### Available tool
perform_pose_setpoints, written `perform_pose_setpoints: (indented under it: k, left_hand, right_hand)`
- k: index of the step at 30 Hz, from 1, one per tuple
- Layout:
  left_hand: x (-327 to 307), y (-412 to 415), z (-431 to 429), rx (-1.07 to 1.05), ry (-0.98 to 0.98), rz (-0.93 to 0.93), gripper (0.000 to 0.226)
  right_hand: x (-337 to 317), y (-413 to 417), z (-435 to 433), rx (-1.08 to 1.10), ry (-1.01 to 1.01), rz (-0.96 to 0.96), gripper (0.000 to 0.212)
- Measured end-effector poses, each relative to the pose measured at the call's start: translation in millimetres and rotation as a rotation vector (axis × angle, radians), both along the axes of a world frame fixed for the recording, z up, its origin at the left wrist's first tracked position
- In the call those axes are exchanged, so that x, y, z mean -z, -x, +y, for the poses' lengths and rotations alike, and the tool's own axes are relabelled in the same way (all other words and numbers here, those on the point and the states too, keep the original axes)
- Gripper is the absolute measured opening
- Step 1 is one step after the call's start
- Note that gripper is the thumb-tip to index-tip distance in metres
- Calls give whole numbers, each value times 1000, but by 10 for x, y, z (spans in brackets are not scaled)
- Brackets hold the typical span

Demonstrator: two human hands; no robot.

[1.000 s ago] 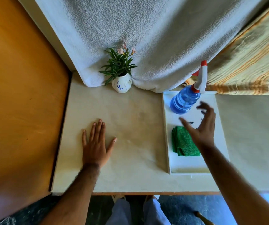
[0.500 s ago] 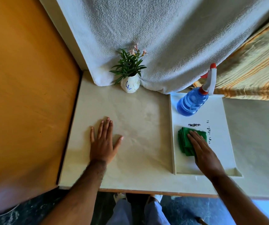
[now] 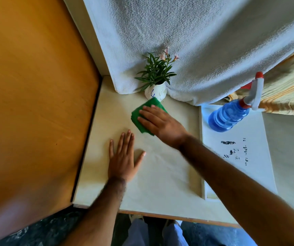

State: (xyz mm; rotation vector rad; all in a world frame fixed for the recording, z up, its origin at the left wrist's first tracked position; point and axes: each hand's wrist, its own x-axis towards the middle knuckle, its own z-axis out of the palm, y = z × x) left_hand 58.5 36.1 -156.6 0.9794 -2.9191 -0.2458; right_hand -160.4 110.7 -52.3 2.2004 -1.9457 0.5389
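A folded green cloth (image 3: 140, 110) lies on the cream table (image 3: 160, 174), just in front of the flower vase. My right hand (image 3: 158, 123) presses flat on the cloth with straight fingers and covers most of it. My left hand (image 3: 123, 158) rests palm down on the table, fingers spread, a little nearer to me than the cloth. A blue spray bottle (image 3: 229, 114) with a red and white trigger stands on the white tray (image 3: 259, 174) at the right.
A small white vase with a green plant (image 3: 157, 75) stands at the back, touching the hanging grey towel (image 3: 195, 41). An orange wooden panel (image 3: 32, 86) walls the left side. Black smudges (image 3: 229, 148) mark the tray. A striped fabric (image 3: 288, 82) lies at the far right.
My right hand took the green cloth off the white tray and carried it left across the table to the spot in front of the vase. My left hand stayed flat in place.
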Motion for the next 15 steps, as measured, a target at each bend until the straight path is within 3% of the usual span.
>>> perform_pose_setpoints:
  k: [8,15]
  left_hand:
    - [-21,-4,14,-6,18,-10,85]
    - [-24,23,10,-9,19,-30,86]
  right_hand:
    - [-60,443,-445,-50,-54,87,26]
    - [182,656,-512,-107,-153,-43,34]
